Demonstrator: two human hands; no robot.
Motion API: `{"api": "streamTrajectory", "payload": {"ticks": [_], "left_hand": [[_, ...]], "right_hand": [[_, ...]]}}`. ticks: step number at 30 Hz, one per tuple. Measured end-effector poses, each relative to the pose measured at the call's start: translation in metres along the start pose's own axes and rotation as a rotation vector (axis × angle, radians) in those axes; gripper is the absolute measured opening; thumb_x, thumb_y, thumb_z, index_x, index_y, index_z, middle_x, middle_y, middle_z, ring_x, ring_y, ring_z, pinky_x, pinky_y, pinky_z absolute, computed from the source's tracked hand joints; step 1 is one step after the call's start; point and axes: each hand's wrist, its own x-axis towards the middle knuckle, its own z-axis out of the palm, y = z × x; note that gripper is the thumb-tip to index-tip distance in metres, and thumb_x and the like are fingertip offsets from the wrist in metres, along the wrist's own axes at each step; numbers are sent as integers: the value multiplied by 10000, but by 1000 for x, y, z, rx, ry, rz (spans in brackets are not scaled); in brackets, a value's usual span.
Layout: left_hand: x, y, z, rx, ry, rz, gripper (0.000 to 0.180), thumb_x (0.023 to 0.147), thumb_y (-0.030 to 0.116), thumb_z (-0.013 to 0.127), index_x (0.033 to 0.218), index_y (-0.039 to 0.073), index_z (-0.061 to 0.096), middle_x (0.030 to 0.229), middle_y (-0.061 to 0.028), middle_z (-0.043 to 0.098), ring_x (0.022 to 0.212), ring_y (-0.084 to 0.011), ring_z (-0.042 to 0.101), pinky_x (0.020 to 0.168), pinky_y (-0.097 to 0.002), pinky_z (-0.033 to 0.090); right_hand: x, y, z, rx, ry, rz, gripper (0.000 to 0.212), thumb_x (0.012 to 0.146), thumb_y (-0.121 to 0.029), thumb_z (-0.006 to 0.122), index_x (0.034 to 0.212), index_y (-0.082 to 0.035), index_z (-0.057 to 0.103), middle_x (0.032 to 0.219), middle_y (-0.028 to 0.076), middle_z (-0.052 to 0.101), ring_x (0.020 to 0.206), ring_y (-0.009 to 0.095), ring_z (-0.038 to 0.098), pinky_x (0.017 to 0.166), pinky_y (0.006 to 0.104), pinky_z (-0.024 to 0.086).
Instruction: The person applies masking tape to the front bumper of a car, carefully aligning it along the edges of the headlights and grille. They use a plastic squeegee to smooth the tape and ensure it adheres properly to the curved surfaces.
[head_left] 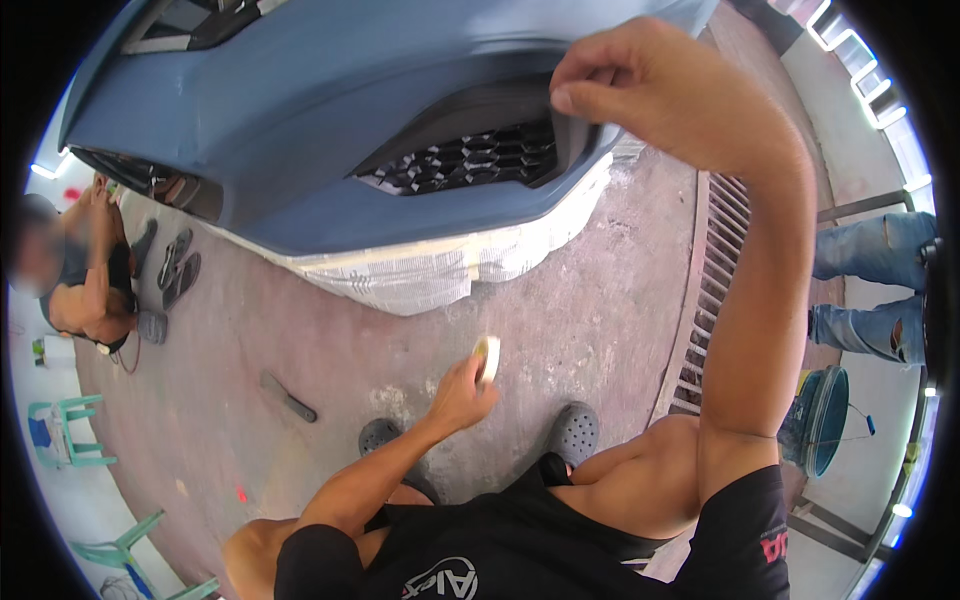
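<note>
My left hand (462,398) grips a pale roll of masking tape (488,360) low over the floor, between my knees and the car. Raised high, my right hand (655,85) has its thumb and fingers pinched at the right end of the black bumper trim (440,125); what lies between the fingertips, if anything, is too small to make out. Below that trim sits a black honeycomb grille (470,158) in the grey-blue bumper (270,130). Printed masking paper (400,280) hangs along the bumper's lower edge, with a tape strip down it.
A person (90,270) crouches at the left by the bumper, near a pair of sandals (178,270). A dark flat tool (290,398) lies on the floor. To the right are a floor grate (722,260), a bucket (828,420) and someone in torn jeans (870,290). A green stool (68,430) stands left.
</note>
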Motion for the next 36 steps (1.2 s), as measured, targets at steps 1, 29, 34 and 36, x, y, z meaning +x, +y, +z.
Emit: {"api": "streamTrajectory", "payload": {"ticks": [1,29,34,36], "left_hand": [[22,32,-17,-249,44,-29,277,1036,156,665,1243,-18,604,981,-190,717,901,-271,701,866,-462,566],[59,190,-177,102,808,915,406,1090,149,706,1480,69,625,832,-94,687,606,-234,676,554,-385,544],[29,87,-29,331,209,600,482,1046,88,630,1526,132,633,958,-120,663,654,-316,686,571,-498,547],[-2,9,22,336,-76,463,658,1047,59,617,1685,189,523,877,-141,662,683,-353,714,573,-496,546]], "right_hand": [[4,-16,-5,-84,-116,128,341,1090,-286,789,1228,24,832,998,146,853,837,201,787,773,368,627],[12,-121,14,246,427,-84,90,1017,-47,845,1101,-17,857,1012,41,840,871,105,759,770,279,582],[23,-111,-1,415,641,-14,112,1044,-114,845,1110,-24,852,924,34,847,796,41,708,666,226,520],[25,-124,-2,466,542,35,150,1055,-67,847,1156,28,790,1028,53,831,930,88,777,849,221,603]]}}
